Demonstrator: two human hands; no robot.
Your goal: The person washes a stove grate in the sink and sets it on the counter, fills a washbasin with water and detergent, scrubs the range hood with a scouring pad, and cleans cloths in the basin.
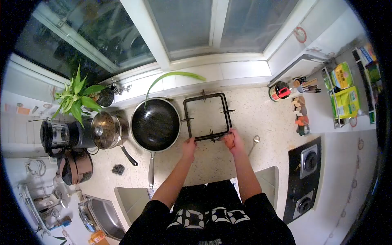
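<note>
A square black stove grate [207,94] with prongs on its sides is in front of me over the pale speckled counter. My left hand [189,148] is closed on its near left corner. At the near right corner, my right hand [232,142] has its fingers curled around the bar. Whether the right hand also holds something small, I cannot make out. Just left of the grate sits a black frying pan [156,124], its handle pointing toward me. A small spoon-like metal utensil [256,140] lies right of my right hand.
Farther left are a steel pot [107,130], a dark scouring pad [118,169], a rice cooker [75,166] and a blender [57,134]. A sink [105,216] is at lower left. A black cooktop [296,175] is at right, below spice jars [301,116]. A potted plant [77,96] stands by the window.
</note>
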